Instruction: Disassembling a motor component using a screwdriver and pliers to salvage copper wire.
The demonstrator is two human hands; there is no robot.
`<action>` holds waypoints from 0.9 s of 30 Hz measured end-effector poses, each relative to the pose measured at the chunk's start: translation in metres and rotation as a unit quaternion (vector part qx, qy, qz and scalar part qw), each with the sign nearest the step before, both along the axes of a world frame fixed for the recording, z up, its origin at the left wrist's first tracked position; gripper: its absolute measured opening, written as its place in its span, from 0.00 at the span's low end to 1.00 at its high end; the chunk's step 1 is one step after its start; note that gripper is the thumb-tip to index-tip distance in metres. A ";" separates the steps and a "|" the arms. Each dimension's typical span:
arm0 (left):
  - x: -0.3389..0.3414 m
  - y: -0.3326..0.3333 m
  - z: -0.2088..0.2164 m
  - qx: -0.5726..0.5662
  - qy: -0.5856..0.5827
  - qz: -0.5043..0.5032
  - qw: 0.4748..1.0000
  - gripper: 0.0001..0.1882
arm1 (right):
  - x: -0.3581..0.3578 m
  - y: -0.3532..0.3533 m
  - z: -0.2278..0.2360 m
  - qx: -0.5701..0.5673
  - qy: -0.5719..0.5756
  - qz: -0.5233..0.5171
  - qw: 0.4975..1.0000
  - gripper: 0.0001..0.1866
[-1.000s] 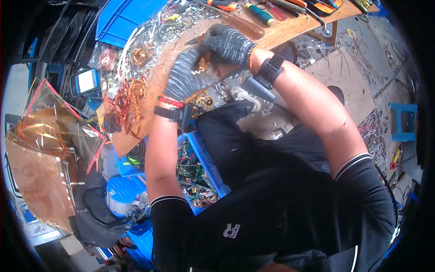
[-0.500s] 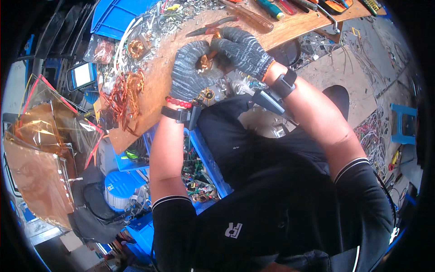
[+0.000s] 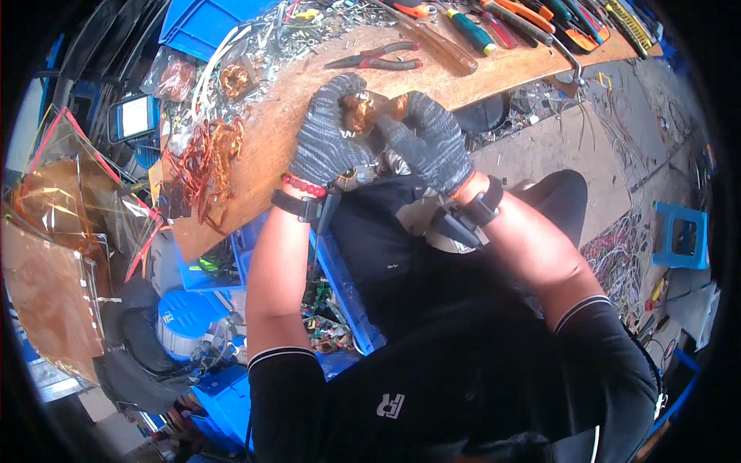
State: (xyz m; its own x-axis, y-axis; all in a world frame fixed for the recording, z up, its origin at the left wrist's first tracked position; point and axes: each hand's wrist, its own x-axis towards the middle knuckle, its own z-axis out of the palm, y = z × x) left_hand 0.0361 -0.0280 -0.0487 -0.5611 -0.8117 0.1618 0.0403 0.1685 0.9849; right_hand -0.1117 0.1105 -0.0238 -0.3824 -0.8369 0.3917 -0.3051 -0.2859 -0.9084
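Observation:
A copper wire coil (image 3: 358, 113) sits in the gloved fingers of my left hand (image 3: 324, 135), which curl around it over the bench's near edge. Close beside it, my right hand (image 3: 432, 147), in a matching grey glove, is closed with a bit of copper winding (image 3: 399, 106) showing at its fingertips. Whether that bit still joins the coil is hidden by the fingers. Just beyond both hands, red-handled pliers (image 3: 378, 59) lie on the wooden bench (image 3: 270, 147). A screwdriver with a long amber handle (image 3: 440, 42) lies to their right.
Loose copper wire (image 3: 220, 170) is heaped at the bench's left. Metal scraps (image 3: 270, 38) cover its far side, near a blue bin (image 3: 208, 27). More hand tools (image 3: 532, 23) lie far right. Below stands a blue crate (image 3: 347, 285); a blue stool (image 3: 681, 235) is at right.
My right hand has drawn back and rightward, uncovering the pliers and more of the copper coil. My left hand stays around the coil. The whole view has shifted slightly.

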 end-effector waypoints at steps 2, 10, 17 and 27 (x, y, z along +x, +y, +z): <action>0.002 0.002 0.005 -0.026 -0.025 -0.007 0.999 0.19 | 0.000 0.002 -0.008 -0.025 0.050 -0.018 0.998 0.13; 0.009 0.014 0.034 -0.328 -0.163 -0.071 0.928 0.42 | -0.001 0.006 -0.035 -0.214 0.299 -0.067 0.927 0.16; 0.012 0.006 0.018 -0.302 -0.176 -0.067 0.934 0.40 | -0.002 0.013 -0.030 -0.188 0.311 -0.048 0.931 0.18; -0.003 0.007 0.034 -0.485 -0.239 -0.056 0.839 0.34 | -0.037 -0.007 0.021 0.053 -0.055 0.103 0.992 0.13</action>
State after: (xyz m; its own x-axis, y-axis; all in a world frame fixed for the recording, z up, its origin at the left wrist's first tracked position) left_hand 0.0331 -0.0206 -0.0145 -0.8139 -0.3667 0.4507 -0.2522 0.9218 0.2945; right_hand -0.1491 0.1038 -0.0024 -0.2352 -0.9356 0.2632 -0.1478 -0.2332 -0.9611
